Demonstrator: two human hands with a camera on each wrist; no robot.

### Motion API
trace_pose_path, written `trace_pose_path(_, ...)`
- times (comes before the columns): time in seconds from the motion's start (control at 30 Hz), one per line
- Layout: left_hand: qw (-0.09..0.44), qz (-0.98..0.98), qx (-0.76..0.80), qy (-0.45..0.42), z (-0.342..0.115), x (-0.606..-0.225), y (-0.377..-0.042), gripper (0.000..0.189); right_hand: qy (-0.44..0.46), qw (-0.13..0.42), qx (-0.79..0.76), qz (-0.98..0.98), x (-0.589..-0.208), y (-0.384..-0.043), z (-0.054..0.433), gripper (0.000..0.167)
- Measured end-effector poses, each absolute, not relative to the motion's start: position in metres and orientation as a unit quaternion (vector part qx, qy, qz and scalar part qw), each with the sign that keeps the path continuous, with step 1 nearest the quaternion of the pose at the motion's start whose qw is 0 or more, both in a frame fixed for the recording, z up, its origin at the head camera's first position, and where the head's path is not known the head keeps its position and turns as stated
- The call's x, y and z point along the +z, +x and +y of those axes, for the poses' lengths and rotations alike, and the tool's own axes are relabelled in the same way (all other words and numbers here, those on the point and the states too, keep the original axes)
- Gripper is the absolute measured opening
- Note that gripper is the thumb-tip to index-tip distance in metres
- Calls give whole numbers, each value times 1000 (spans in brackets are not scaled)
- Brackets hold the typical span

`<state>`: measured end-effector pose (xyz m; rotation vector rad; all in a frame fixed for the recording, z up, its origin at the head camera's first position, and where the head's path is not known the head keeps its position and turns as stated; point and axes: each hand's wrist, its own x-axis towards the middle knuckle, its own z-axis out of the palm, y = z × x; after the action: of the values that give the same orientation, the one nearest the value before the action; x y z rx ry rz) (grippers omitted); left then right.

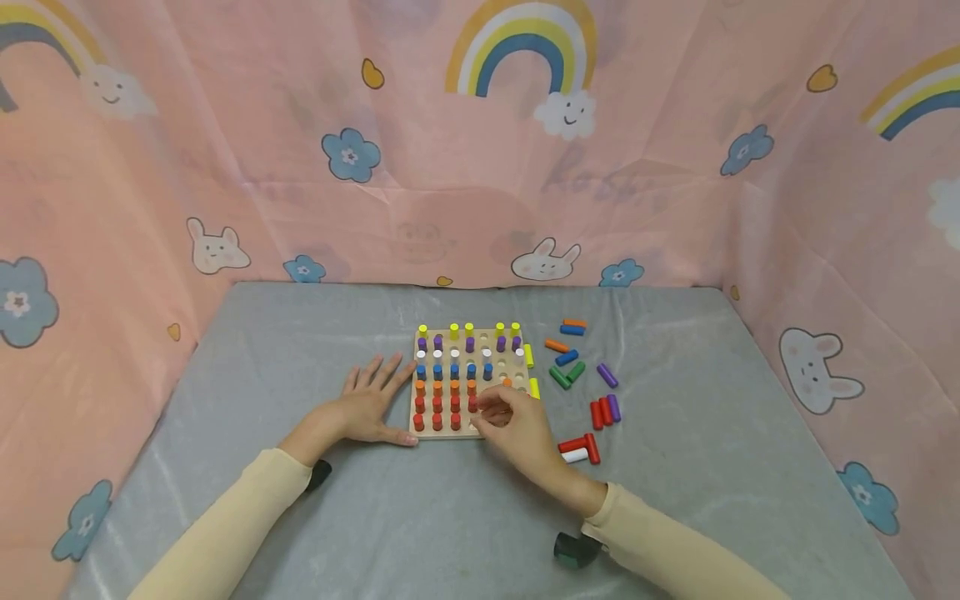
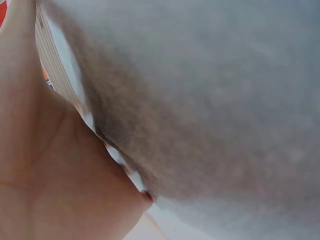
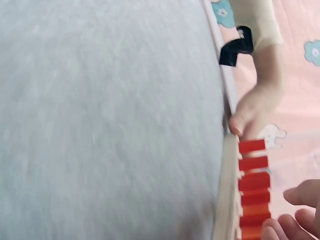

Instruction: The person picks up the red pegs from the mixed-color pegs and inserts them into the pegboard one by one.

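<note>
A wooden pegboard (image 1: 446,435) holds rows of coloured pegs: yellow at the far edge, then purple, white, blue, orange and red. My left hand (image 1: 369,408) lies with fingers spread at the board's left side, its thumb tip at the near left corner. Over the near right part of the board is my right hand (image 1: 517,429), fingers bent, right beside a red peg (image 1: 472,404). Between its thumb (image 3: 302,192) and fingers a gap shows in the right wrist view, with nothing seen in it. An orange peg (image 1: 507,383) stands just beyond that hand, which hides part of the board.
Loose pegs lie right of the board: green ones (image 1: 576,372), a blue one (image 1: 567,357), purple (image 1: 607,375), red (image 1: 597,415) and a white one (image 1: 574,456). Yellow pegs (image 1: 534,388) lie along its right edge. A grey cloth (image 1: 300,533) covers the table; pink curtains (image 1: 420,208) surround it.
</note>
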<state>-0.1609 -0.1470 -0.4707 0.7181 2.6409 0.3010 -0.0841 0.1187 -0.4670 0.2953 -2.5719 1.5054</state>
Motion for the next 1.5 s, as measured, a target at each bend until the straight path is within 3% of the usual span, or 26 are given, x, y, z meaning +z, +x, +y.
trace_pose_path(0.2, 194, 941, 104, 256, -147, -471, -161, 122, 60, 29, 512, -857, -453, -86, 140, 24)
trace_pose_path(0.6, 199, 942, 100, 253, -146, -466, -161, 122, 73, 29, 456, -887, -441, -91, 202, 30)
trace_pose_path(0.87, 200, 941, 102, 255, -145, -466, -160, 122, 132, -55, 411, -900, -450, -100, 241, 23)
trace_pose_path(1.2, 201, 940, 105, 255, -146, -468, -161, 122, 191, -222, 392, -872, -450, -107, 265, 27)
trace_pose_path(1.5, 195, 941, 105, 256, -146, -468, -160, 122, 217, -253, 393, -857, -457, -111, 272, 24)
